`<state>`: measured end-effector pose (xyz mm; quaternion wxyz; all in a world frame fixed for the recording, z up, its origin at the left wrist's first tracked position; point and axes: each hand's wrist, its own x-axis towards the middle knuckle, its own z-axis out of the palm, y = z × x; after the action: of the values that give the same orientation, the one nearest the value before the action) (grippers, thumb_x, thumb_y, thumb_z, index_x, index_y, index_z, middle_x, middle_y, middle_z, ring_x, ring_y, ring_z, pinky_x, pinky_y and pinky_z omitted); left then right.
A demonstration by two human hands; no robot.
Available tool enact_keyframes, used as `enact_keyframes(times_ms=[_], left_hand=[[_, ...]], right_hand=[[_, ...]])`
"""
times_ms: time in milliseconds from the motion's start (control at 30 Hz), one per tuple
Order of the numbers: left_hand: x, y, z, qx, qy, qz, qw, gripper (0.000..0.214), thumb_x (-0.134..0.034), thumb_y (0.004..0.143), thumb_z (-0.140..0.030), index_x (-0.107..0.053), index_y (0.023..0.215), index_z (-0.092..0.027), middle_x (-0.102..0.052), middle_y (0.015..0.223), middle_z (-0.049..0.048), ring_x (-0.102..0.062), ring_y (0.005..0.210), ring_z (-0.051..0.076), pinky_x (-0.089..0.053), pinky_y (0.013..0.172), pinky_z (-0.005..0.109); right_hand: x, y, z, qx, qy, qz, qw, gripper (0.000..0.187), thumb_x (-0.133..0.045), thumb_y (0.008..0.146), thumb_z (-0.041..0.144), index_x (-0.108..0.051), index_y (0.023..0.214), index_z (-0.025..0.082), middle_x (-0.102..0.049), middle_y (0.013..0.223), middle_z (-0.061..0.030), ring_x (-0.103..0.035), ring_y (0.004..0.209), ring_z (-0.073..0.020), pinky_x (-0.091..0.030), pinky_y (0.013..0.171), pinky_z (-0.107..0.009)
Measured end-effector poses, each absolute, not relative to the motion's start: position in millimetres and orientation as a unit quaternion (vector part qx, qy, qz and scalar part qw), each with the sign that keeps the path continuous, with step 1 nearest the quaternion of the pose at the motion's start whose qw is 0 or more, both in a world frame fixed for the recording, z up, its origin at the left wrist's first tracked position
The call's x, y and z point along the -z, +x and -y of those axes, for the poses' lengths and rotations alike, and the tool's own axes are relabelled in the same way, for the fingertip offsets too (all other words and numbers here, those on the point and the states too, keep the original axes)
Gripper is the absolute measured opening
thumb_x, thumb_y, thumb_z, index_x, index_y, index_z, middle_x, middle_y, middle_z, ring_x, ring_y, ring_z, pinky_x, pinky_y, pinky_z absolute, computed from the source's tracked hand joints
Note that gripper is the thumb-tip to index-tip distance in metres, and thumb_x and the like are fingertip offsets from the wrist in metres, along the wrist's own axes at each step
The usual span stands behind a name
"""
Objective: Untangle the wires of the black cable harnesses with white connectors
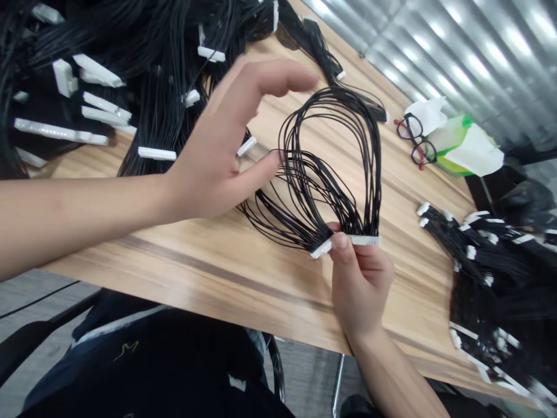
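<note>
the light is bright and even, falling from rows of overhead lamps that show as white streaks of glare on the ribbed metal panel [456, 64]. the wooden tabletop [243, 273] has a soft sheen and only faint shadows. the spread left hand [213, 145] looks slightly soft, while the white connector [346, 241] pinched in the right hand [359, 284] is fairly sharp. the black wire bundles [487, 278] merge into dark masses with little detail, and the wide lens stretches shapes near the frame's borders.
</note>
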<state>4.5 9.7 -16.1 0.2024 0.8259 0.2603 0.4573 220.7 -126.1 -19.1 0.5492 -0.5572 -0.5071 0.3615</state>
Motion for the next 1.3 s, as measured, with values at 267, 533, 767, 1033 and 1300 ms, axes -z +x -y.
enact_keyframes(times_ms=[267,533,767,1033,1300], left_hand=[[6,15,0,-0.366,0.926,-0.082,0.042,0.025,-0.058,0.105,-0.038,-0.073,0.086,-0.039,-0.081,0.089,-0.0141,-0.076,0.087,0.011,-0.055,0.085,0.03],[1,14,0,-0.296,0.934,-0.165,0.112,0.043,-0.04,0.112,-0.041,-0.073,0.085,-0.033,-0.077,0.088,-0.007,-0.074,0.087,0.015,-0.054,0.088,0.037],[0,17,3,-0.264,0.92,-0.206,0.205,0.034,-0.049,0.108,-0.043,-0.074,0.089,-0.031,-0.076,0.095,-0.0019,-0.071,0.092,0.016,-0.054,0.092,0.036],[5,16,4,-0.241,0.94,-0.177,0.165,0.029,-0.053,0.105,-0.04,-0.07,0.084,-0.028,-0.073,0.095,-0.0014,-0.071,0.097,0.018,-0.055,0.09,0.034],[-5,3,-1,-0.221,0.946,-0.046,0.234,0.06,-0.061,0.099,-0.058,-0.048,0.052,-0.023,-0.039,0.052,-0.0035,-0.044,0.05,0.012,-0.04,0.057,0.032]], right_hand=[[17,214,121,-0.364,-0.565,0.527,0.521,0.023,-0.077,0.096,0.046,-0.084,0.086,0.026,-0.078,0.063,0.0022,-0.073,0.057,-0.0151,-0.063,0.057,-0.026],[20,214,123,-0.373,-0.583,0.5,0.52,0.021,-0.077,0.096,0.045,-0.085,0.088,0.027,-0.079,0.065,0.0014,-0.074,0.058,-0.0166,-0.063,0.058,-0.029],[21,213,119,-0.364,-0.586,0.506,0.518,0.02,-0.078,0.095,0.044,-0.084,0.087,0.026,-0.08,0.066,0.0009,-0.074,0.058,-0.0167,-0.063,0.057,-0.028],[23,214,122,-0.358,-0.602,0.535,0.472,0.032,-0.073,0.098,0.048,-0.08,0.08,0.023,-0.081,0.069,-0.0024,-0.075,0.061,-0.0193,-0.062,0.059,-0.031],[23,222,117,-0.387,-0.605,0.453,0.528,0.026,-0.081,0.091,0.051,-0.083,0.088,0.025,-0.079,0.07,-0.0003,-0.072,0.059,-0.017,-0.061,0.056,-0.031]])
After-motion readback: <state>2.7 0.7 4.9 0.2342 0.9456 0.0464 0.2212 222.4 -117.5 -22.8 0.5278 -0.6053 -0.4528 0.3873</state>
